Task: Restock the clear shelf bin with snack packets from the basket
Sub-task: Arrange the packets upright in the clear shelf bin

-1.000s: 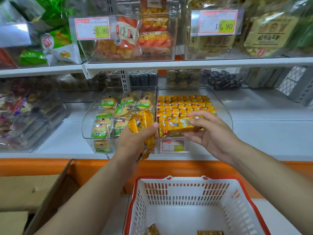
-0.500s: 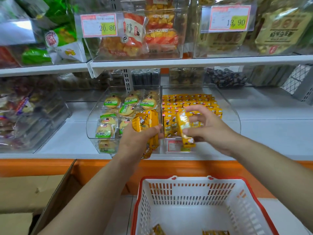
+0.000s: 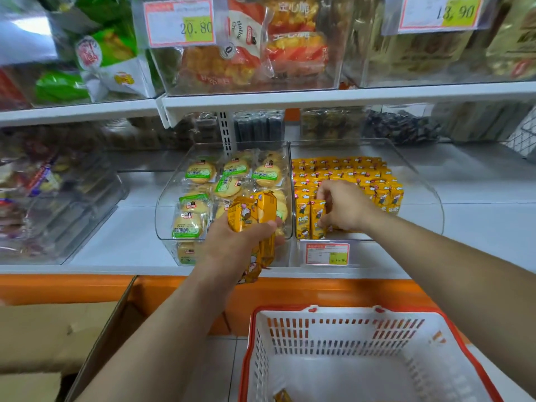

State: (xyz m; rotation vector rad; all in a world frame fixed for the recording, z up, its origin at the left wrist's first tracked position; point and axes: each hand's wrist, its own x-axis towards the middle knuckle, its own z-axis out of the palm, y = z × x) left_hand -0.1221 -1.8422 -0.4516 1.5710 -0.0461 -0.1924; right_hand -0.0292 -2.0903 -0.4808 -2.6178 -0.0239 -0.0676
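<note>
My left hand [image 3: 232, 245] grips a bundle of orange snack packets [image 3: 255, 216] in front of the shelf edge. My right hand [image 3: 345, 207] reaches into the clear shelf bin [image 3: 429, 198], fingers curled on an upright orange packet [image 3: 317, 219] at the bin's front left corner. Rows of the same orange packets [image 3: 348, 169] fill the bin behind it. Below, the white basket with a red rim [image 3: 377, 311] holds one loose orange packet [image 3: 282, 397] at its bottom.
A second clear bin [image 3: 165, 210] with green-labelled round biscuits [image 3: 200, 172] stands left of the orange packets. A price tag [image 3: 327, 253] hangs on the bin front. A cardboard box [image 3: 58, 329] sits lower left. An upper shelf [image 3: 319, 97] carries more snack bins.
My right hand has carried its orange packet forward into the bin and stood it upright at the front left. My left hand kept holding its bundle.
</note>
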